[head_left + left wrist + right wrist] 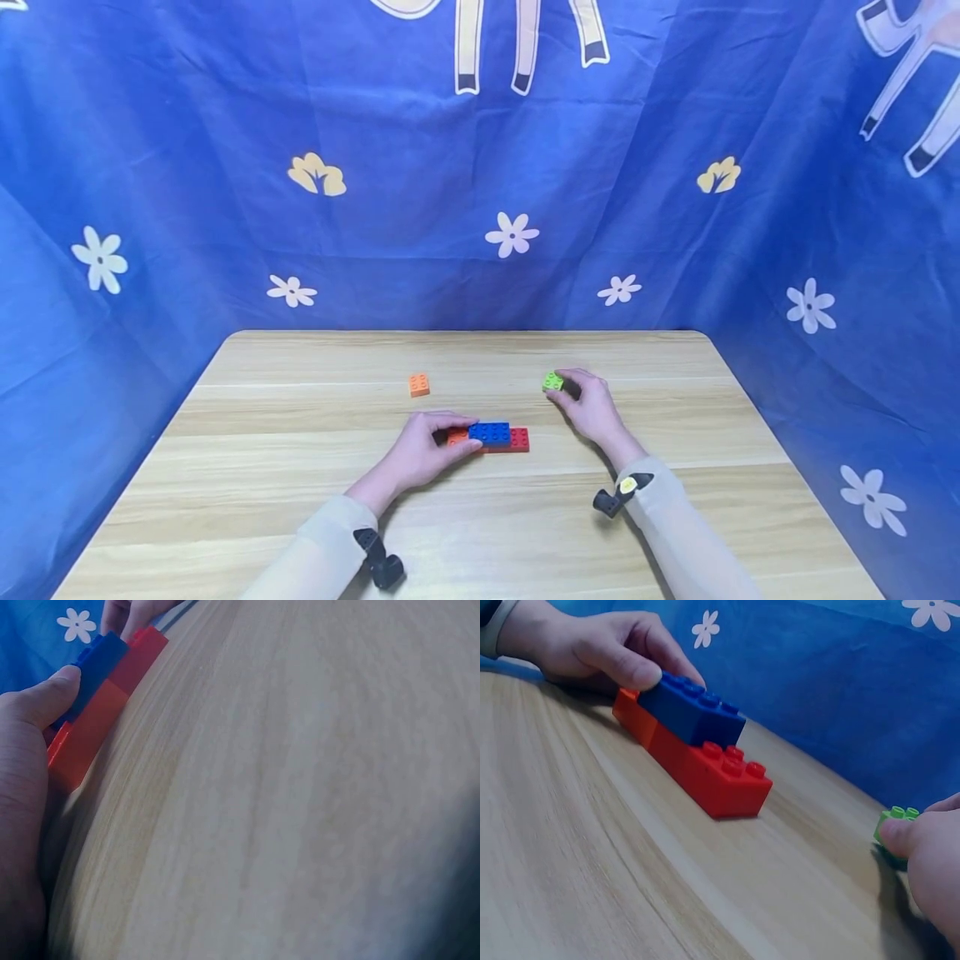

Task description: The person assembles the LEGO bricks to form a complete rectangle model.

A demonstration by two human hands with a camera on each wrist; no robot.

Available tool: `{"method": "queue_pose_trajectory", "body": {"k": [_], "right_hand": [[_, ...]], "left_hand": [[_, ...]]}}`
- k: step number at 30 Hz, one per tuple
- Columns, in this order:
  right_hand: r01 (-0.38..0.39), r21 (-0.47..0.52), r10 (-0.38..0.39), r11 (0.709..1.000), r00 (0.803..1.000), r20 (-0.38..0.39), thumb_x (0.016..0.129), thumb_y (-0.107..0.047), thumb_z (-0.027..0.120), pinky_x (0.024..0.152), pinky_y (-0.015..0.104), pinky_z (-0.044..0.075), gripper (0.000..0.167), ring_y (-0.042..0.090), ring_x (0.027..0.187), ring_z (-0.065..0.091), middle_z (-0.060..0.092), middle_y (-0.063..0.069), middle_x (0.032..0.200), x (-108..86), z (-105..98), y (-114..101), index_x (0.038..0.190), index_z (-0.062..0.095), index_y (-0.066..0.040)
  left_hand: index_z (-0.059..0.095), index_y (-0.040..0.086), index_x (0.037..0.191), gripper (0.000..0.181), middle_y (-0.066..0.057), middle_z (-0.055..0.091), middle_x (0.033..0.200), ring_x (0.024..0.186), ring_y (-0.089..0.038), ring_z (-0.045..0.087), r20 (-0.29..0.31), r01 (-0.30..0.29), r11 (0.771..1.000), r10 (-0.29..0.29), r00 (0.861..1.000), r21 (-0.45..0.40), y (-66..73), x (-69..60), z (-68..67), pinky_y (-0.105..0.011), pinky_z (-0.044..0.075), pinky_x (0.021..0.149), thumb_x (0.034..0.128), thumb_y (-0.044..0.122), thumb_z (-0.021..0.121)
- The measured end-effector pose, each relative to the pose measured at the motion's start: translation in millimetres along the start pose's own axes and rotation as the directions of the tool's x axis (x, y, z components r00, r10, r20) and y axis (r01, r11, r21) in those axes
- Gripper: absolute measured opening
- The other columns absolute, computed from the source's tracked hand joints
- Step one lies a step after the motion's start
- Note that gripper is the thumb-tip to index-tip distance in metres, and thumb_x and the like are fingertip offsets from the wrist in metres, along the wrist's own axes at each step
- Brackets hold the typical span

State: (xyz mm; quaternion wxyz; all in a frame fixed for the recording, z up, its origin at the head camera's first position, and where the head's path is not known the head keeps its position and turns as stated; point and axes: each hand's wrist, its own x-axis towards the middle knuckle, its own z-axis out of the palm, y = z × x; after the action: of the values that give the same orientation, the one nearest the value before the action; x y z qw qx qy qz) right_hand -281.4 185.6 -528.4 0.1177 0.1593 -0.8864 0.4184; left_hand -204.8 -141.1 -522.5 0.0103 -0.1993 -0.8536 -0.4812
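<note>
A long blue brick [491, 433] sits on top of an orange brick [634, 718] and a red brick [731, 786], which lie end to end on the table. My left hand [417, 452] pinches the left end of the blue brick, thumb on the near side and fingers on the far side. Farther back and to the right, my right hand [592, 406] holds a small light green brick [552, 382] between thumb and fingers. In the right wrist view a shadow lies under the green brick, and its lower part is partly hidden by the thumb.
A small orange brick [418, 384] lies alone on the wooden table [487, 533], behind the left hand. Blue cloth [420, 225] with printed flowers hangs behind the table and along both sides.
</note>
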Motion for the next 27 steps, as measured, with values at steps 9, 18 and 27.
{"method": "queue_pose_trajectory", "body": {"k": [9,18,27], "right_hand": [[0.01,0.124,-0.016,0.992,0.999,0.046,0.094,-0.008,0.082,0.106,0.045,0.052,0.042,0.032,0.118,0.069,0.071,0.017,0.129,-5.4,-4,-21,0.132,0.07,0.003],[-0.001,0.254,-0.025,0.967,0.995,0.096,0.092,-0.001,0.081,0.107,0.045,0.051,0.044,0.033,0.12,0.067,0.07,0.015,0.131,-15.3,-4,-39,0.133,0.068,0.005],[-0.005,0.292,-0.037,0.956,0.99,0.136,0.092,0.003,0.08,0.106,0.04,0.051,0.042,0.03,0.121,0.067,0.07,0.012,0.129,-26.6,-3,-50,0.132,0.068,0.006]], "left_hand": [[0.081,0.022,0.123,0.043,0.008,0.075,0.123,0.122,-0.015,0.067,-0.002,0.001,1.0,-0.001,1.0,-0.003,0.0,-0.5,0.4,-0.04,0.051,0.108,0.0874,0.045,0.088],[0.081,0.018,0.124,0.044,0.007,0.075,0.124,0.122,-0.017,0.066,0.001,-0.004,1.0,0.004,1.0,0.005,0.1,-1.5,0.0,-0.042,0.049,0.109,0.0877,0.042,0.089],[0.082,0.02,0.122,0.041,0.009,0.076,0.12,0.119,-0.014,0.068,-0.009,-0.022,1.0,0.022,1.0,0.001,-1.1,-0.4,0.3,-0.04,0.052,0.107,0.0873,0.041,0.089]]}}
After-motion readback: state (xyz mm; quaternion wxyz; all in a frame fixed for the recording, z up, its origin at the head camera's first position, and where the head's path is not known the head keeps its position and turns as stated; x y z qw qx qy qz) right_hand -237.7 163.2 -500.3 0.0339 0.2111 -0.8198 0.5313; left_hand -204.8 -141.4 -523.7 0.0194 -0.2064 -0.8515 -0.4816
